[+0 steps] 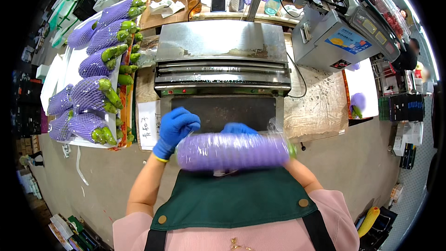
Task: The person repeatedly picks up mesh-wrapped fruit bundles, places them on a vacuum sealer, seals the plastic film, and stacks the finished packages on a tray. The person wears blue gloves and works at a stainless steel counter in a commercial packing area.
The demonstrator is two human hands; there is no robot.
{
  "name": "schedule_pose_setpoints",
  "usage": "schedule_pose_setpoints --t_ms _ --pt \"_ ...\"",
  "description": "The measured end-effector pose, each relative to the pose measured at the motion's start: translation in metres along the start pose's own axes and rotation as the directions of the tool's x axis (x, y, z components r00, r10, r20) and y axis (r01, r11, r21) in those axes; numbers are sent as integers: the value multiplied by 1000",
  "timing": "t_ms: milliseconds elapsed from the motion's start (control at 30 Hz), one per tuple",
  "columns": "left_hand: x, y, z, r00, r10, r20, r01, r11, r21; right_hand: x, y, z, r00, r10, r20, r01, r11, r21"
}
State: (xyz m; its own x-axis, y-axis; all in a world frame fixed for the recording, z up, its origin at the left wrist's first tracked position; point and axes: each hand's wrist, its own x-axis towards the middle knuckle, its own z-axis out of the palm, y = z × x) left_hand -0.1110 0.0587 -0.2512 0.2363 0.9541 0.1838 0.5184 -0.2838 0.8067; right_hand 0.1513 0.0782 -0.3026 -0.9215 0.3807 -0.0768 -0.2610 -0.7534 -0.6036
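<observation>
A long bundle in purple foam netting and clear plastic film lies crosswise before my chest, blurred, with a green end showing at its right. My right hand, in a blue glove, is behind the bundle and mostly hidden by it; its fingers seem to hold it from the far side. My left hand, also gloved in blue, is at the bundle's left end with curled fingers close to the film. Whether it grips the film is not clear. Beyond them stands a steel film-wrapping machine with a dark plate at its front.
Green vegetables in purple netting are piled at the left. A paper with handwriting lies beside the machine. A grey scale and a metal box stand at the right. Jars and a phone are behind.
</observation>
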Motion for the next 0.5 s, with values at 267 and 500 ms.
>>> schedule_pose_setpoints --t_ms 267,500 --pt "15 65 26 700 192 688 699 -379 -606 -36 -125 16 925 -292 -242 168 887 -431" --pt "18 -52 21 931 -171 323 364 362 -858 -45 -48 -55 920 -141 -366 -168 701 -693"
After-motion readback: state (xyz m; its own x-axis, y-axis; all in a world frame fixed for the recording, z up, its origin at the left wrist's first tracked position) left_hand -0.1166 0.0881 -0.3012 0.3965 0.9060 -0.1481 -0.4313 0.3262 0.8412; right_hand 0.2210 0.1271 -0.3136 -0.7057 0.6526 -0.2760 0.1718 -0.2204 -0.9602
